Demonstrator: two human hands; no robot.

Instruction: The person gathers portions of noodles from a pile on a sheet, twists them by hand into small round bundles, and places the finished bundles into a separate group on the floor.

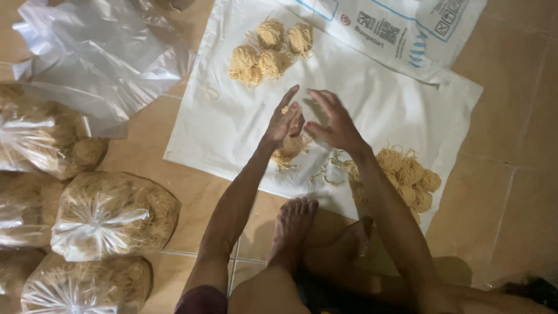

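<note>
Head view looks straight down at a tan tiled floor [511,192] with pale grout lines, dimly lit, where a person sits with bare legs folded and one bare foot [293,224] resting at the near edge of a white woven sack sheet [383,110] spread flat on the tiles. A second white sack with blue printing [407,29] overlaps the sheet's far edge.

The left hand [285,119] hovers over the middle of the sheet with its fingers loosely extended and slightly spread; a small crumb of noodle seems pinched near the thumb, though the blur makes that hard to confirm. Just below this hand, touching the sheet, lies a dried noodle nest [289,150] with loose strands scattered beside it. The right hand [331,122] is just beside the left, palm down, fingers open and splayed, gripping nothing.

A cluster of four noodle nests [270,49] sits on the far part of the sheet, well apart from the hands. A larger pile of nests [410,180] lies near the right forearm at the sheet's near right corner.

Off the sheet to the left, tied clear bags packed with noodles [107,215] rest on the tiles, and empty crumpled clear plastic bags [99,52] lie beyond them.
</note>
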